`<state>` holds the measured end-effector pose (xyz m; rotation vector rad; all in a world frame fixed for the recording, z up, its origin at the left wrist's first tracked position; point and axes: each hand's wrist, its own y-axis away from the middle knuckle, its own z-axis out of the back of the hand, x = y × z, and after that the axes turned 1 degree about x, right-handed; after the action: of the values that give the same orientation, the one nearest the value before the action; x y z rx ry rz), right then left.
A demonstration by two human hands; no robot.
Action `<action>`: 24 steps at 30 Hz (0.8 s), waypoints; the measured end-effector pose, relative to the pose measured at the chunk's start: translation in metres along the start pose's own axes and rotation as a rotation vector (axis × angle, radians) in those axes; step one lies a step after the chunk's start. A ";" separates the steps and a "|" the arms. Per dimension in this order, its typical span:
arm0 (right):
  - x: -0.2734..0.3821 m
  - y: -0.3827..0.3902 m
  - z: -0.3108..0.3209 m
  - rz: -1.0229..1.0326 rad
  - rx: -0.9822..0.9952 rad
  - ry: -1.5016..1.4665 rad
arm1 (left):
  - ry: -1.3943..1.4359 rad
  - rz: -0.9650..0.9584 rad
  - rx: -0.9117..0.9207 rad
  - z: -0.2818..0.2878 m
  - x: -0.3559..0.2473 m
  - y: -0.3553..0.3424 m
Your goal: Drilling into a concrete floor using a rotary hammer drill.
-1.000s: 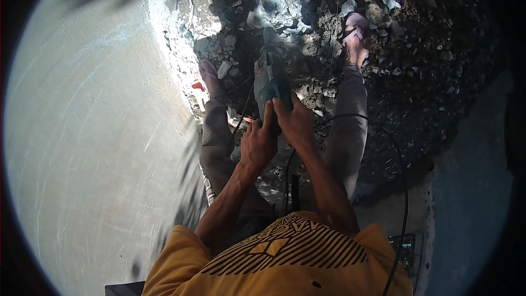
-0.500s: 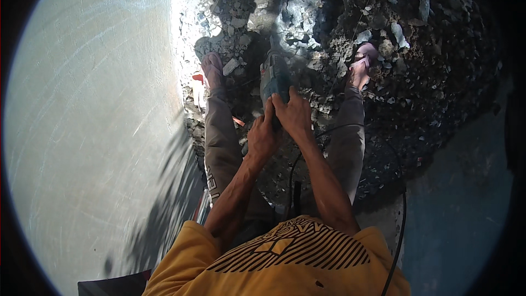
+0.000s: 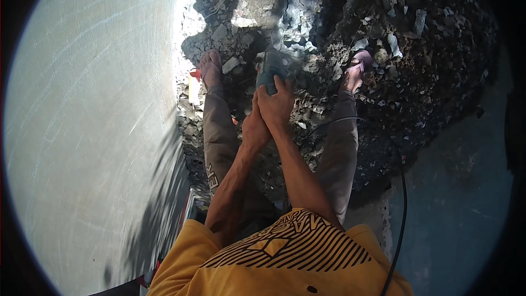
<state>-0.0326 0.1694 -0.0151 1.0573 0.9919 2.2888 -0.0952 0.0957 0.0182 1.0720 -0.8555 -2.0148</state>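
Note:
A teal power tool (image 3: 272,67), which looks like a hammer drill, points away from me at the broken, rubble-strewn ground between my feet. My right hand (image 3: 276,104) is wrapped over the rear of its body. Just left of and below it, my left hand (image 3: 255,127) is closed around the handle end, pressed against the right hand. Most of the handle is hidden under both hands. The front end of the tool is dim and blurred, so where its bit meets the ground cannot be made out.
Broken stones and chips (image 3: 233,64) lie around my sandalled feet. A dark mound of soil and rubble (image 3: 422,77) rises at right. A pale smooth wall or slab (image 3: 93,131) fills the left. A black cable (image 3: 404,203) loops past my right leg. An orange-and-white scrap (image 3: 194,85) lies beside my left foot.
Both hands and the tool have shifted slightly left, and the hands now sit closer together. The bit, visible before, is now hard to see. The cable's loop has moved.

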 end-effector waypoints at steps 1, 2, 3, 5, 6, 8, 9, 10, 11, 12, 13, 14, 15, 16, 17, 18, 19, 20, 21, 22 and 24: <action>0.004 0.002 -0.007 -0.004 0.000 0.002 | 0.015 0.013 0.007 0.003 0.005 0.000; 0.008 0.005 -0.015 0.034 -0.017 0.054 | 0.029 0.025 0.015 0.006 0.009 0.000; 0.012 0.008 -0.021 0.072 -0.034 0.105 | 0.042 0.036 0.022 0.009 0.013 0.001; 0.015 0.007 -0.030 0.019 -0.010 0.111 | 0.068 0.051 0.018 0.015 0.019 -0.005; 0.017 0.006 -0.034 -0.039 0.014 0.119 | 0.066 0.048 0.012 0.016 0.022 -0.008; 0.015 0.010 -0.042 -0.011 -0.009 0.127 | 0.058 0.101 0.049 0.018 0.025 -0.011; 0.015 0.012 -0.049 -0.008 -0.011 0.122 | 0.037 0.078 0.019 0.023 0.029 -0.011; 0.015 0.014 -0.054 -0.003 -0.012 0.119 | 0.037 0.075 0.021 0.026 0.031 -0.010; 0.010 0.016 -0.057 -0.028 -0.022 0.092 | 0.017 0.050 0.041 0.029 0.034 -0.010; 0.004 0.020 -0.055 -0.029 -0.025 0.094 | -0.003 0.025 0.062 0.030 0.037 -0.008; -0.002 0.021 -0.052 -0.040 -0.035 0.050 | -0.034 -0.094 0.042 0.029 0.042 -0.008; -0.004 0.021 -0.047 -0.056 -0.048 0.010 | -0.033 -0.094 0.041 0.028 0.041 -0.011; -0.005 0.019 -0.045 -0.076 -0.045 -0.016 | -0.050 -0.068 0.072 0.026 0.040 -0.013; -0.005 0.019 -0.044 -0.087 -0.047 -0.010 | -0.066 -0.039 0.115 0.022 0.036 -0.010; -0.004 0.014 -0.045 -0.081 -0.047 0.019 | -0.031 0.029 0.149 0.023 0.033 -0.011; -0.003 0.012 -0.045 -0.075 -0.047 0.048 | -0.029 0.033 0.161 0.022 0.033 -0.008; -0.001 0.008 -0.045 -0.077 -0.039 0.046 | -0.028 0.035 0.141 0.021 0.034 -0.011; 0.000 0.007 -0.049 -0.078 -0.042 0.050 | -0.028 0.037 0.121 0.021 0.034 -0.013; 0.003 0.007 -0.052 -0.122 -0.053 0.066 | -0.025 0.035 0.123 0.021 0.035 -0.016; 0.008 0.011 -0.055 -0.171 -0.060 0.080 | -0.018 -0.001 0.084 0.025 0.039 -0.015; 0.020 0.003 -0.059 -0.266 -0.033 0.040 | -0.016 -0.034 0.050 0.029 0.044 -0.014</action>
<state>-0.0911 0.1546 -0.0305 0.8154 1.0387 2.1083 -0.1425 0.0749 0.0014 1.1061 -0.9059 -2.0429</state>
